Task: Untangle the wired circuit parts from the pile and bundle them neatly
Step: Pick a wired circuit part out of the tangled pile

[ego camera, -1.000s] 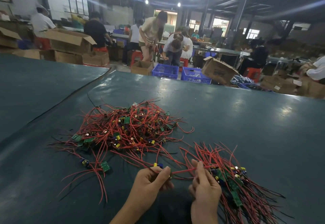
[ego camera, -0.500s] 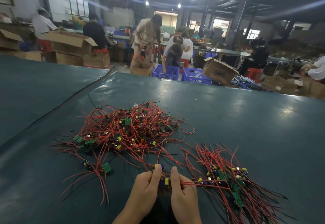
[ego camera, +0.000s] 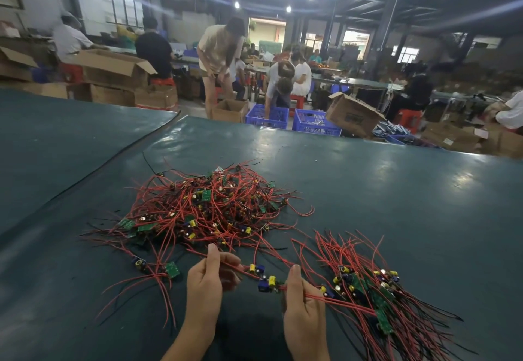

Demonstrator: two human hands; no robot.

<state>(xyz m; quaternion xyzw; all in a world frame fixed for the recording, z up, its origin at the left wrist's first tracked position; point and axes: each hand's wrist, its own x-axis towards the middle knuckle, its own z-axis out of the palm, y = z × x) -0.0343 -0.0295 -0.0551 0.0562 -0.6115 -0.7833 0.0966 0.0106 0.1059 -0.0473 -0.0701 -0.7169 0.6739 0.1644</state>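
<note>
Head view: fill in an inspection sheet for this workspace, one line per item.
Surface: dark green table, glossy.
Job's things: tangled pile in the middle; sorted bundle at right, wires fanned out; two stray parts left of the hands.
Clutter: nothing seen.
Grippers: left hand and right hand each pinch red wires of one circuit part stretched between them.
Cables: only the parts' own red and black wires.
Surroundings: cardboard boxes, blue crates, people working beyond the table.

Cardboard boxes (ego camera: 352, 117), blue crates (ego camera: 267, 117), workers (ego camera: 218, 49) beyond green table (ego camera: 368, 190)
</note>
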